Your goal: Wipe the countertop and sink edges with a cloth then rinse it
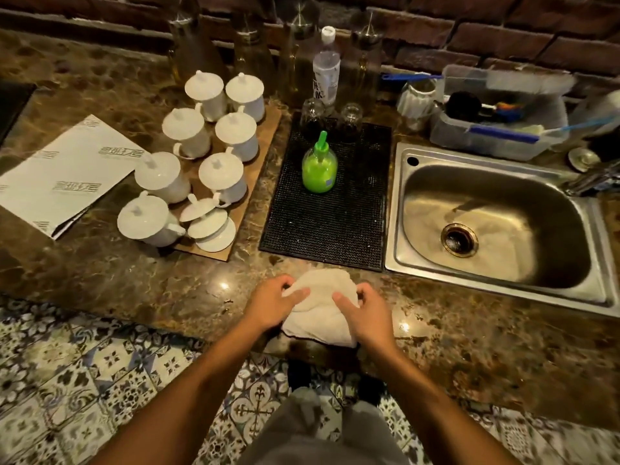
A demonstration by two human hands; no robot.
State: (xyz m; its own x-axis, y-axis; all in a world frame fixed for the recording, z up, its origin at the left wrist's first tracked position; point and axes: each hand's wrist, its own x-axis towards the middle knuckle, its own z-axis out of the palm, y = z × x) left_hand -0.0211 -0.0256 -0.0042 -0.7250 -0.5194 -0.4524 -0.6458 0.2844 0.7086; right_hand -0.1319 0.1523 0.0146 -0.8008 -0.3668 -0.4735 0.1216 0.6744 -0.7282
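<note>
The white cloth (320,305) lies bunched on the worktop (134,280) at its near edge, and both hands are on it. The left hand (273,305) grips the cloth's left side, fingers (285,281) curled over the far fold and thumb laid flat on top. The right hand (364,312) pinches the right side, thumb on top and fingers tucked round the fold.

Just beyond the fingertips lies the black drip mat (330,209), carrying a green soap bottle (319,169). A long forward stroke could catch the mat's near edge, drag it and tip the bottle. Further left of the left fingers, the tray of lidded white cups (188,169) sits well apart; a wide leftward sweep could nudge its loose lids. To the right of the right fingers, the sink (496,209) has a raised rim where a bunched cloth may snag or skip. Part of the cloth seems to overhang the worktop edge toward the floor, so it may slip off if the grip loosens.
</note>
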